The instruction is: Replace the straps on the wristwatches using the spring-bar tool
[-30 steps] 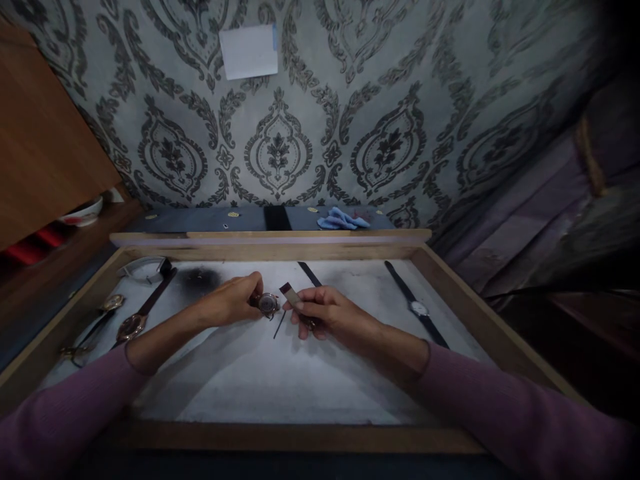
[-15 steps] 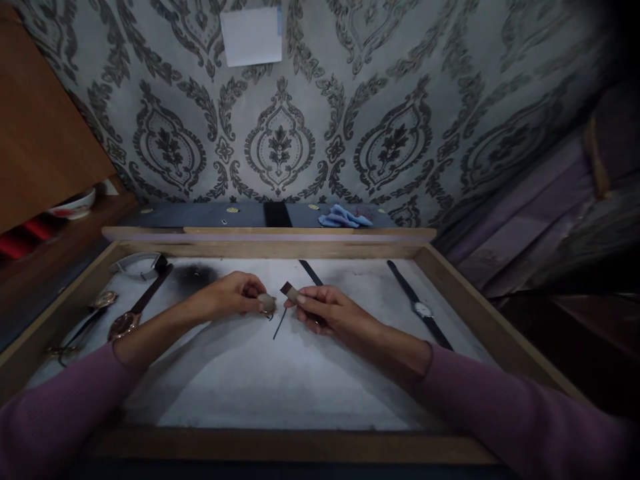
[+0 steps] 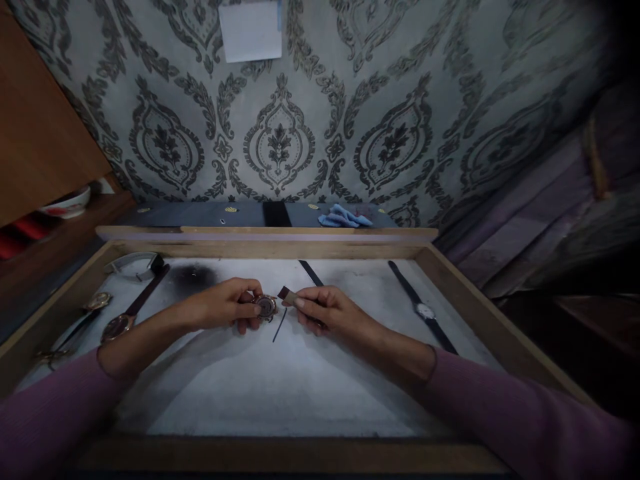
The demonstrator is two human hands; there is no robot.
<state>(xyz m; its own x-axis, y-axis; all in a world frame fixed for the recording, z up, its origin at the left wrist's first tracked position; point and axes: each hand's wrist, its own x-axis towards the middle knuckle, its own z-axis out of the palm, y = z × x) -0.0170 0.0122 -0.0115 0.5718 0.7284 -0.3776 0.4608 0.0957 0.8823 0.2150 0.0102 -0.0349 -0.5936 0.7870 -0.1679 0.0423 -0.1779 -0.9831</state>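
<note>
Near the middle of the wooden tray (image 3: 300, 249), my left hand (image 3: 231, 307) is closed on a round watch case (image 3: 267, 306), its dial side facing up. Just to the right, my right hand (image 3: 327, 309) pinches a small flat brush-like piece (image 3: 289, 296) with a dark red end pointing at the case, close to it. A thin dark stick (image 3: 280, 325) slants down between the two hands; whether my right hand holds its upper end I cannot tell. Behind my right hand a dark strap (image 3: 311, 273) lies partly hidden.
Several watches lie at the left, among them a brown-strapped watch (image 3: 118, 327) beside my left forearm. A dark-strapped watch (image 3: 425, 311) lies at the right. Behind the tray is a crumpled blue cloth (image 3: 344, 217). An orange-brown cabinet (image 3: 45, 120) stands at the left.
The watch case in my left hand has turned, so its dial now shows instead of a plain grey face. My right hand has barely moved.
</note>
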